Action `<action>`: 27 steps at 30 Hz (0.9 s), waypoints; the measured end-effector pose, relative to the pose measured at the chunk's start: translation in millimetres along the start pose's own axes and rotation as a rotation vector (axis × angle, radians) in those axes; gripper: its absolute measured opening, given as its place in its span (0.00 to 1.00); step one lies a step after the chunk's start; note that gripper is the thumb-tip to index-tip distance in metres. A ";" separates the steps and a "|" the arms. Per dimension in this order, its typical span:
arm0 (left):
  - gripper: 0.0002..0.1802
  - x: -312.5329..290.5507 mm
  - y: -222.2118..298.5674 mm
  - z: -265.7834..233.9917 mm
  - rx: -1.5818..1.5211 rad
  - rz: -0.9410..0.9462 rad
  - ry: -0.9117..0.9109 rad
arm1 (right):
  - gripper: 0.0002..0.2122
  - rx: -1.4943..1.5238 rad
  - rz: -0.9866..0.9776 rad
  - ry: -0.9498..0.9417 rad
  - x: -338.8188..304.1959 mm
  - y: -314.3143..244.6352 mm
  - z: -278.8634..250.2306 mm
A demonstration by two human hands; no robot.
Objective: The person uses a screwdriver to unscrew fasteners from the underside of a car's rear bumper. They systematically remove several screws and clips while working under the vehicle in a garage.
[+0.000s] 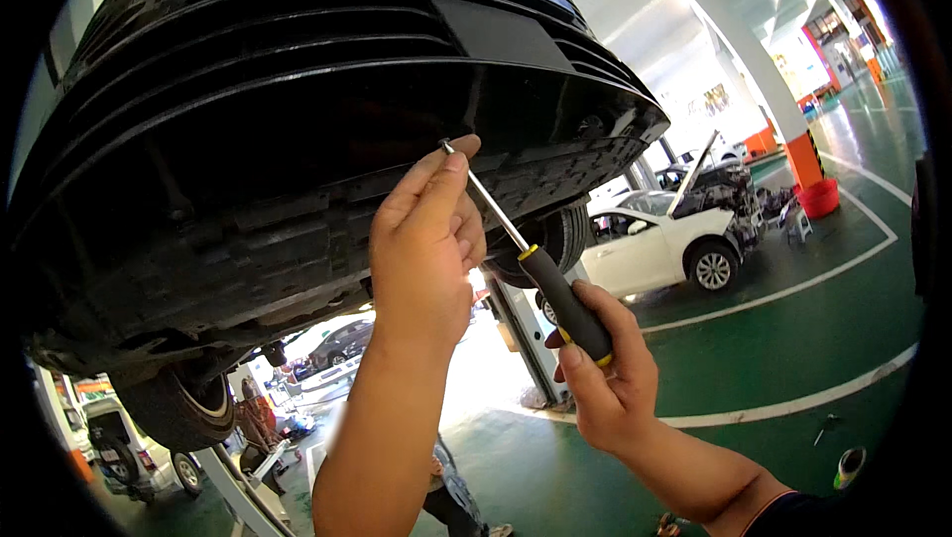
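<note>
A screwdriver [496, 209] with a bright metal shaft and a black and yellow handle slants up to the left, below the front bumper [327, 130] of a raised black car. Wrapped round its handle is my right hand [617, 366]. My left hand [426, 215] is closed near the upper end of the shaft, thumb and forefinger pinching beside the tip. A small dark fastener seems to sit at that tip, mostly hidden by the fingers. The tip is close to the bumper's lower edge; whether it touches cannot be told.
A white car [645, 254] with its hood up stands behind on the right, near a pillar [805, 159] with an orange base and a red bucket [818, 199]. A lift post [526, 349] rises behind my right hand. Below, a person's legs [454, 507] show. A can [849, 468] lies on the green floor.
</note>
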State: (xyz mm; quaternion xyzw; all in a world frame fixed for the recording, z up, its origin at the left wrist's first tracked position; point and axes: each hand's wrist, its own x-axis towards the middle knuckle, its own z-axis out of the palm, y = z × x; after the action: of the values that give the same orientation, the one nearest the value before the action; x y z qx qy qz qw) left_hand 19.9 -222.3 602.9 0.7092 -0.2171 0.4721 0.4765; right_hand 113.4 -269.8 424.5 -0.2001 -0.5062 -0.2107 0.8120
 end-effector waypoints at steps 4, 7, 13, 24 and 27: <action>0.20 3.0 5.3 -8.0 0.067 -0.065 0.003 | 0.22 -0.028 -0.027 0.047 -1.5 -0.1 14.1; 0.19 3.9 7.7 -9.1 0.129 -0.044 -0.015 | 0.23 -0.063 0.011 0.069 -7.0 -3.0 19.4; 0.18 10.8 1.2 -10.5 0.093 -0.031 -0.059 | 0.22 0.125 0.150 0.156 -0.4 -17.9 25.6; 0.16 6.4 -9.0 -20.9 0.125 -0.178 -0.181 | 0.25 0.220 0.374 0.101 12.3 -15.9 54.4; 0.16 5.1 -7.4 -8.8 0.143 -0.171 -0.180 | 0.25 -0.756 -0.290 0.174 14.9 2.5 41.4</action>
State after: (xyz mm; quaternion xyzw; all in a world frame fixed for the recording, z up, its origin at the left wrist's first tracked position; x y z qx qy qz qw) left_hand 23.8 -210.4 604.7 0.7966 -0.1637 0.3787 0.4418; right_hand 90.1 -247.5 454.6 -0.3926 -0.3455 -0.5100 0.6830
